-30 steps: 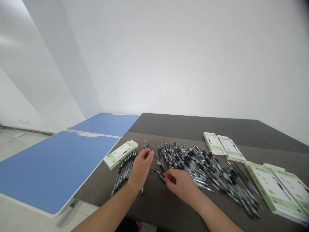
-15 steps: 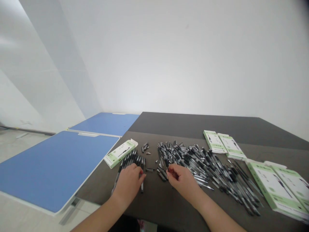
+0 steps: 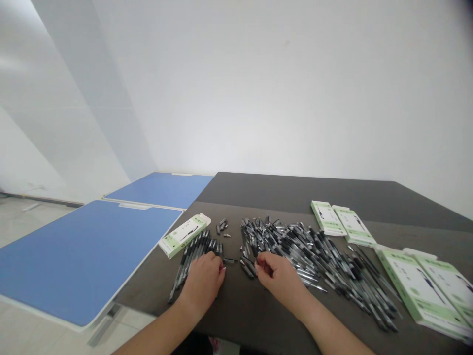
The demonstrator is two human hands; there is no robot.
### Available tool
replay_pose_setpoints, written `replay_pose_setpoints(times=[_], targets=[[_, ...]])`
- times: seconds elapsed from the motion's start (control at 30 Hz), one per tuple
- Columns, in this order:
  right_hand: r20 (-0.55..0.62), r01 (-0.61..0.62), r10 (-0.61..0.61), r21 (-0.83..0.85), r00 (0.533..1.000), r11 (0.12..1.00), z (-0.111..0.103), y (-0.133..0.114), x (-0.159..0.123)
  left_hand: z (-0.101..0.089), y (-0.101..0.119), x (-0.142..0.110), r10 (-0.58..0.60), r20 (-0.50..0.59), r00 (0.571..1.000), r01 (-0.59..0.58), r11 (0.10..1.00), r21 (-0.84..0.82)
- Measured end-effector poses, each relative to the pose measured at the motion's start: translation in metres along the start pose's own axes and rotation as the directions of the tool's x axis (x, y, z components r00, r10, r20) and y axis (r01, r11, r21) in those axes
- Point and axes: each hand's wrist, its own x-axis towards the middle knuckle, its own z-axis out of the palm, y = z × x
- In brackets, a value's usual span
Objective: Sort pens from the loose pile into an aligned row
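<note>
Black pens (image 3: 310, 259) lie heaped at 1 o'clock on a dark desk (image 3: 258, 318). Left hand (image 3: 201, 281) rests over a smaller row of pens (image 3: 192, 259) at 11 o'clock; right hand (image 3: 277, 278) sits beside the heap, fingers (image 3: 261, 264) curled inward, and whether either hand grasps a pen, I cannot tell.

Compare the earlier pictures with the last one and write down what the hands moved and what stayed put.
The left hand has moved down and rightward from above the pens and now lies over the small row of pens; whether it grips one is hidden. The right hand has shifted only slightly, beside the large pile of pens. The pile and the boxes stayed as they were.
</note>
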Motion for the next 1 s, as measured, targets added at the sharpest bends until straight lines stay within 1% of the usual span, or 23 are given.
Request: replay_pose_setpoints(times=[0.03,0.1,0.13,0.2,0.23,0.3,0.4,0.5,0.57,0.6,0.63,0.7,0.83,0.9,1.0], targets=[[-0.001,0.005,-0.005,0.003,1.000,1.000,0.000,0.000,0.000,-0.003,0.001,0.001,-0.003,-0.007,1.000,0.003,0.998,-0.060],[0.003,0.012,-0.012,0.007,1.000,1.000,0.001,0.000,0.000,-0.008,0.003,0.001,-0.024,-0.008,1.000,0.022,0.972,-0.233],[0.002,0.014,-0.014,0.006,1.000,1.000,0.001,0.000,-0.001,-0.011,0.005,0.001,-0.037,0.006,0.999,0.037,0.940,-0.338],[-0.002,0.017,-0.017,0.001,1.000,1.000,0.001,0.000,-0.001,-0.015,0.009,0.000,-0.055,0.065,0.996,0.082,0.834,-0.545],[-0.007,0.020,-0.020,-0.001,1.000,1.000,0.002,-0.001,-0.001,-0.016,0.012,-0.001,-0.058,0.101,0.993,0.109,0.763,-0.638],[-0.008,0.028,-0.028,0.000,1.000,1.000,0.002,-0.001,-0.002,-0.017,0.017,-0.003,-0.060,0.154,0.986,0.160,0.589,-0.793],[0.009,0.030,-0.030,0.005,0.999,1.000,0.002,-0.002,-0.003,-0.017,0.024,-0.002,-0.109,0.168,0.980,0.192,0.282,-0.940],[0.016,0.021,-0.021,-0.002,1.000,1.000,0.002,-0.002,-0.003,-0.014,0.027,0.005,-0.202,0.165,0.965,0.166,-0.014,-0.986],[0.016,0.015,-0.015,-0.001,1.000,1.000,0.002,-0.002,-0.003,-0.009,0.028,0.011,-0.245,0.168,0.955,0.128,-0.173,-0.977],[0.015,0.012,-0.012,0.000,1.000,1.000,0.003,-0.002,-0.003,-0.006,0.028,0.014,-0.249,0.167,0.954,0.108,-0.234,-0.966],[0.017,0.012,-0.012,0.000,1.000,1.000,0.003,-0.001,-0.003,-0.003,0.029,0.017,-0.244,0.161,0.956,0.089,-0.281,-0.956],[0.025,0.015,-0.015,-0.013,1.000,1.000,0.004,-0.001,-0.003,0.004,0.029,0.020,-0.227,0.135,0.965,0.050,-0.344,-0.938],[0.059,0.053,-0.048,-0.077,0.997,0.996,0.006,-0.001,-0.005,0.012,0.029,0.022,-0.225,0.075,0.971,-0.027,-0.422,-0.906],[0.078,0.076,-0.068,-0.106,0.995,0.991,0.007,0.000,-0.006,0.014,0.029,0.022,-0.229,0.068,0.971,-0.046,-0.457,-0.888],[0.094,0.098,-0.085,-0.144,0.992,0.985,0.010,0.001,-0.008,0.014,0.029,0.021,-0.217,0.093,0.972,-0.032,-0.512,-0.859]])
